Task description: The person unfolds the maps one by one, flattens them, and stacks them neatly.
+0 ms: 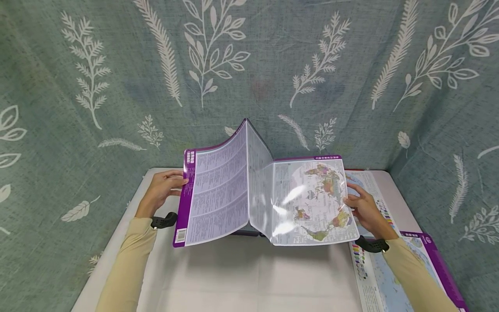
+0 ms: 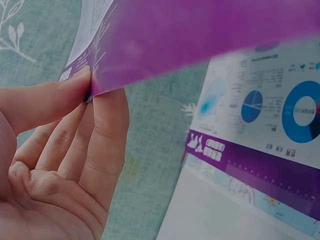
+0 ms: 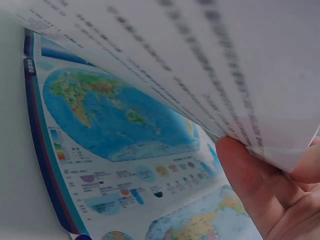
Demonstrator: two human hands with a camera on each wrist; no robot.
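Observation:
A glossy folding map sheet (image 1: 221, 186) with purple borders is held partly unfolded above the table, its middle fold standing up in a peak. My left hand (image 1: 165, 186) pinches its left purple edge; in the left wrist view the thumb (image 2: 55, 102) lies on one side of the sheet's corner and the forefinger behind it. My right hand (image 1: 364, 207) pinches the opposite edge, beside a panel printed with a world map (image 1: 317, 199). In the right wrist view, the fingers (image 3: 250, 175) of that hand are under the sheet's edge, whose near face carries lines of text.
Other printed map sheets (image 1: 397, 281) lie on the white table (image 1: 218, 286) at the right, partly under the right forearm. A dark object (image 1: 247, 233) shows below the held sheet, mostly hidden by it. Green leaf-patterned cloth (image 1: 261, 86) hangs behind and at both sides.

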